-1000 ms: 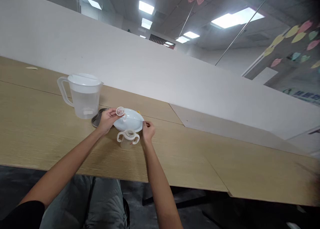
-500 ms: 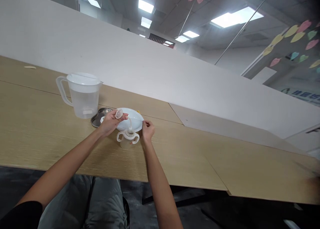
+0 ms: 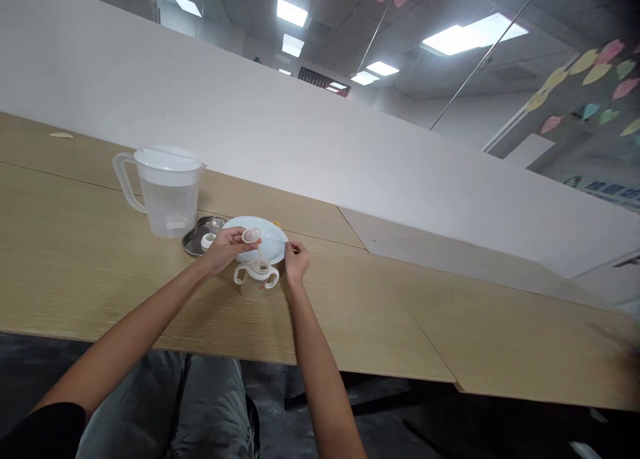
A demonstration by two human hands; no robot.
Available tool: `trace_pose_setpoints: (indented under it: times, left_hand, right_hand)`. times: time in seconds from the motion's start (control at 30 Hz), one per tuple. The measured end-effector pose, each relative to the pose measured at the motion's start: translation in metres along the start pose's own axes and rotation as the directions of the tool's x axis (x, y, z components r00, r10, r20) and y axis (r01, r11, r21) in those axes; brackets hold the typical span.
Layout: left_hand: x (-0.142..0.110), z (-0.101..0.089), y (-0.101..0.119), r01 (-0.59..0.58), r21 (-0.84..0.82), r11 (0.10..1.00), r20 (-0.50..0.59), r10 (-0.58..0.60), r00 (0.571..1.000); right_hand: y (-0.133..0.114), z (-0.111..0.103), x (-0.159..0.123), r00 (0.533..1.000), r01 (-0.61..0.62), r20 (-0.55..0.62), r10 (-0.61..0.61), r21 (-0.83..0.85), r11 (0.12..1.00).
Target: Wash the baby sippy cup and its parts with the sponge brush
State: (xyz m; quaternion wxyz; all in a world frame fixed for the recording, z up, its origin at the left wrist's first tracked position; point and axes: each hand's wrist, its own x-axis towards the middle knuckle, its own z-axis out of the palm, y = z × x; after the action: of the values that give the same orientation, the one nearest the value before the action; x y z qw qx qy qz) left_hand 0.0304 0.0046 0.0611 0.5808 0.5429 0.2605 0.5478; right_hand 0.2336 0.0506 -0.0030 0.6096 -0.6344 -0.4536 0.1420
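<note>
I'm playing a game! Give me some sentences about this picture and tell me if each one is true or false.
1. The plastic jug has a white lid. True.
2. The two-handled cup sits on the white plate. False: it stands on the wooden table, in front of the plate.
3. The left hand holds a small round cap. True.
4. The right hand grips the jug's handle. False: it is at the plate's edge, fingers pinched together.
5. A metal tray lies beside the jug. True.
</note>
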Motion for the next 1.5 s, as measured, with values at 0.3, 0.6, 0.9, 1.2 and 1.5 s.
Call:
trace_pose_setpoints:
  times: [0.3, 0.6, 0.9, 1.2, 1.5]
  left_hand:
    - [0.0004, -0.0045, -0.0049, -0.024, 0.224, 0.974, 0.170, -0.015, 0.985]
    - [0.0013, -0.0037, -0.0013, -0.187, 0.385, 0.904, 0.274, 0.082, 0.958]
    - [0.0011, -0.0042, -0.0072, -0.298, 0.395, 0.869, 0.201, 0.235, 0.951]
    - [-0.0030, -0.0017, -0.0005, -0.274, 0.397, 0.876, 0.226, 0.196, 0.954]
    - [-0.0070, -0.0001, 0.0009, -0.298, 0.381, 0.875, 0.382, 0.145, 0.913]
  right_hand:
    - [0.0010, 0.0001, 0.0007, 1.000, 0.010, 0.005, -0.010, -0.008, 1.000]
    - [0.0026, -0.0001, 0.0019, 1.000, 0.017, 0.014, -0.017, -0.009, 1.000]
    - [0.0040, 0.0001, 0.0024, 1.000, 0.006, 0.024, -0.007, 0.024, 1.000]
    - [0.0007, -0.0008, 0.0008, 1.000, 0.012, 0.006, -0.012, 0.041, 0.999]
    - [0.0017, 0.0007, 0.0020, 1.000, -0.010, -0.012, 0.012, 0.088, 0.996]
